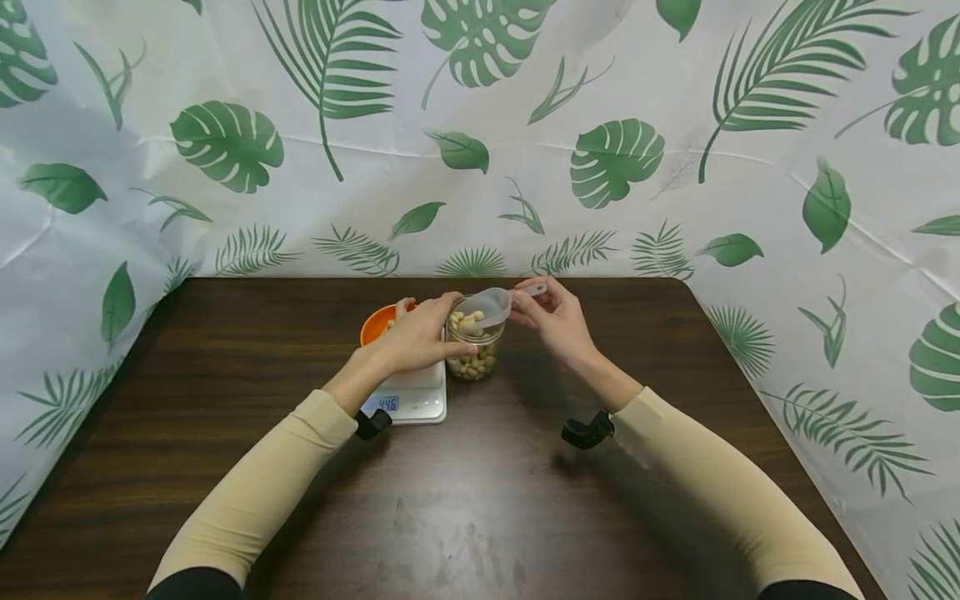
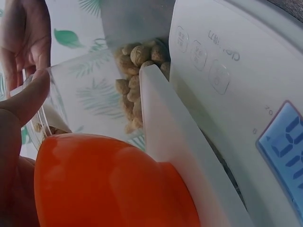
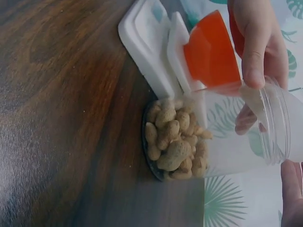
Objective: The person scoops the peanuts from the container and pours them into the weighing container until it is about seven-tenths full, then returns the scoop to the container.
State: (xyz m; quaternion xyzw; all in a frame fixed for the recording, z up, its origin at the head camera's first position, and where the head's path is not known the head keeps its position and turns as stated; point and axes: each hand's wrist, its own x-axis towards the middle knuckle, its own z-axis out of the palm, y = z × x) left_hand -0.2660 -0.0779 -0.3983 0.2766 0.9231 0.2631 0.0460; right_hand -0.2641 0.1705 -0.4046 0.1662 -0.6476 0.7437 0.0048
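My left hand point(image 1: 412, 335) holds a clear jar point(image 3: 227, 156) near its rim, thumb on the near side. Unshelled peanuts point(image 3: 175, 146) fill the lower part of this upright jar. Between the thumb and fingers of my right hand point(image 1: 557, 323) is the handle of a translucent scoop point(image 1: 492, 306). The scoop's bowl is tilted at the jar's mouth, with several peanuts showing beside it there. An orange bowl point(image 2: 109, 175) stands on a white kitchen scale point(image 1: 423, 406) left of the jar, partly hidden behind my left hand.
The scale's lit display point(image 1: 387, 403) faces the near edge of the dark wooden table point(image 1: 480, 492). A white sheet with green leaves point(image 1: 510, 125) hangs behind the table's far edge and along both sides.
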